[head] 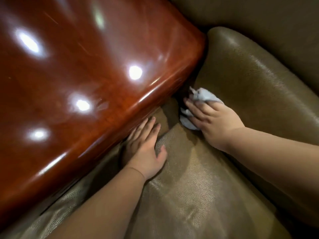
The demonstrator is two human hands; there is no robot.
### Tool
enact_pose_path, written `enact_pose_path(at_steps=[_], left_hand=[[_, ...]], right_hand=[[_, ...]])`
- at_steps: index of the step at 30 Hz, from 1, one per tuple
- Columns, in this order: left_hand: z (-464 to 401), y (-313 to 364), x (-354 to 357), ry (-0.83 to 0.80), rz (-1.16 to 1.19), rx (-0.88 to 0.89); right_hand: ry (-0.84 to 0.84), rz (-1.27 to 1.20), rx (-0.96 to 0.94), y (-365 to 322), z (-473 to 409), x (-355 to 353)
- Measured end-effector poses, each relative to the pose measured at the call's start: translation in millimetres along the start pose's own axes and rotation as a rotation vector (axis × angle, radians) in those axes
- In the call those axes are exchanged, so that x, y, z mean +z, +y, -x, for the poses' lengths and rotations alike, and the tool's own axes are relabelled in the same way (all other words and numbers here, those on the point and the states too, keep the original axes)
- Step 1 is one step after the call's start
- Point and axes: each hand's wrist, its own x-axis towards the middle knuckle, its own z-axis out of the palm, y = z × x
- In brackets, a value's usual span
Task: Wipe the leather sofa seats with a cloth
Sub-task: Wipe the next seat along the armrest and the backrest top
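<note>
Olive leather sofa seat (198, 187), glossy red-brown wooden armrest (77, 83) on left. Right hand (214, 121) presses crumpled pale-blue cloth (202, 97) into the far seat crevice, fingers curled over it. Left hand (146, 145) flat, fingers straight, against armrest.

Left of the right grip (212, 119) the big shiny wooden arm (86, 80) blocks the way, leaving only a thin dark gap. Behind it the back cushion (250, 80) rises. The seat (189, 187) toward the person is free.
</note>
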Motion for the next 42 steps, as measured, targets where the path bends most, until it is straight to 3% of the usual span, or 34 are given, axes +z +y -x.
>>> enact_pose_path(at_steps=[3, 6, 9, 13, 16, 20, 27, 29, 31, 34, 38, 42], left_hand=[[0.9, 0.9, 2.8, -0.038, -0.013, -0.008], [1.1, -2.6, 5.9, -0.006, -0.016, -0.007], [2.1, -2.6, 8.5, 0.026, -0.032, 0.023], [4.2, -3.1, 12.5, 0.072, -0.067, 0.037], [3.4, -0.8, 13.1, 0.096, -0.064, 0.05], [1.0, 0.6, 6.0, -0.015, -0.141, 0.005], [36.8, 39.3, -24.8, -0.328, -0.283, -0.114], [65.0, 65.3, -43.7, -0.503, -0.345, -0.036], [77.1, 101.4, -69.3, -0.649, -0.314, 0.097], [68.0, 179.7, -116.2, -0.692, -0.266, 0.198], [36.8, 296.6, -197.1, -0.564, -0.219, 0.266], [-13.5, 420.0, -274.6, -0.337, -0.247, 0.495]], right_hand=[[-0.132, -0.165, -0.097, -10.2, 76.1, 8.5], [0.019, -0.318, 0.086, 21.6, 113.9, -4.5], [0.222, -0.308, 0.266, 66.0, 92.0, -21.8], [0.26, -0.373, 0.456, 95.7, 39.0, -40.7], [0.285, -0.37, 0.48, 90.4, 30.2, -36.2], [0.307, -0.479, 0.544, 69.8, 99.3, -19.8], [0.181, -0.647, 0.667, -11.3, 290.0, 23.3], [0.107, -0.745, 0.776, -21.1, 316.6, 7.4], [0.029, -0.944, 1.005, -25.5, 336.3, -24.7], [0.065, -1.187, 1.235, -14.4, 375.2, -84.0], [0.099, -1.2, 1.257, 25.9, 447.2, -144.1], [0.195, -1.046, 1.292, 96.4, 508.4, -158.8]])
